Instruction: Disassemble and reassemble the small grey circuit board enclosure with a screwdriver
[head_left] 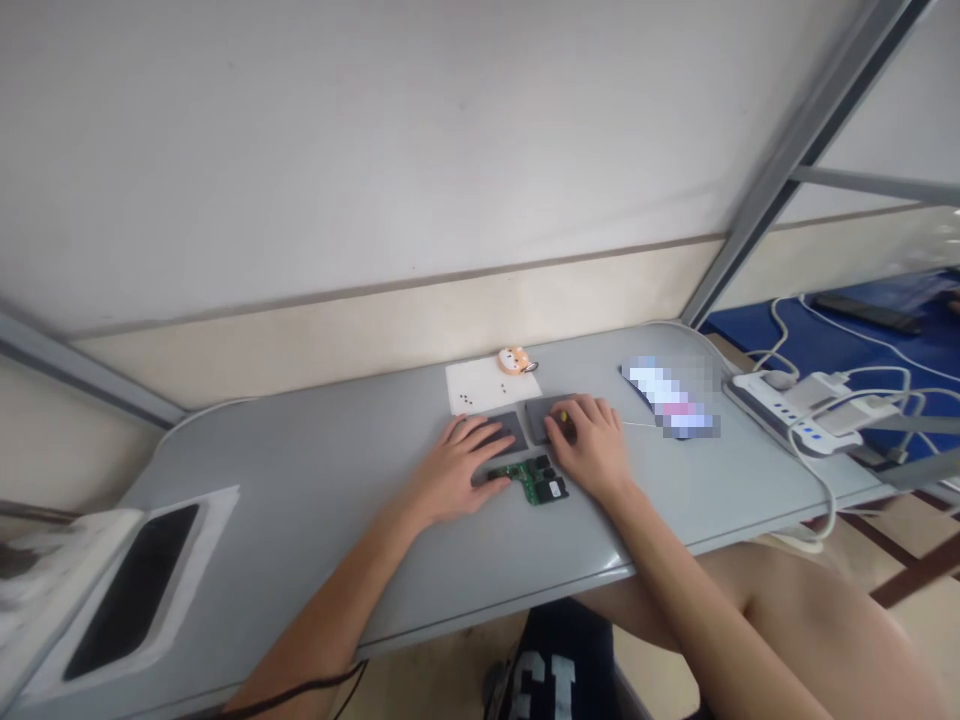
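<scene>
On the grey desk, my left hand [461, 468] lies with its fingers spread over a dark flat panel [512, 430], its thumb at the left end of a green circuit board [534, 480]. My right hand [589, 440] rests over a second dark panel [537, 418], fingers curled round a small yellow and dark item [565, 417] that they mostly hide. The circuit board lies flat between my hands, near the desk's front. Behind the panels is a white sheet [484, 385] with several tiny dark pieces and an orange and white animal-faced object [514, 361].
A phone [667, 398] with a blurred screen lies to the right, beside a white power strip [795, 415] with plugs and cables. At the far left a dark tablet-like device [133, 590] lies on white paper. The wall [420, 310] stands behind the desk [315, 480].
</scene>
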